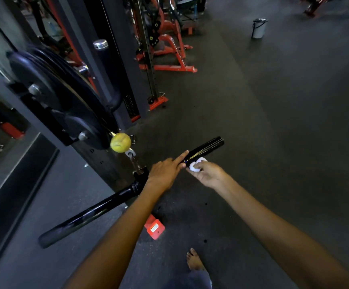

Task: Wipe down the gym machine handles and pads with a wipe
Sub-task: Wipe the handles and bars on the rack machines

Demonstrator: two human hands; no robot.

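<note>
We are seeing one black bar handle (208, 148) and one white wipe (196, 165). Our left hand (166, 171) is resting straight-fingered on the handle. Our right hand (208, 174) is pinching the wipe against it.

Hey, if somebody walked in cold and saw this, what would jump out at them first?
Probably the two hands at centre: the left hand rests on a black bar handle with fingers straight, while the right hand pinches a small white wipe against it. Just left, a yellow tennis ball hangs on the cable beside dark weight plates. A bare foot shows at the bottom.
</note>
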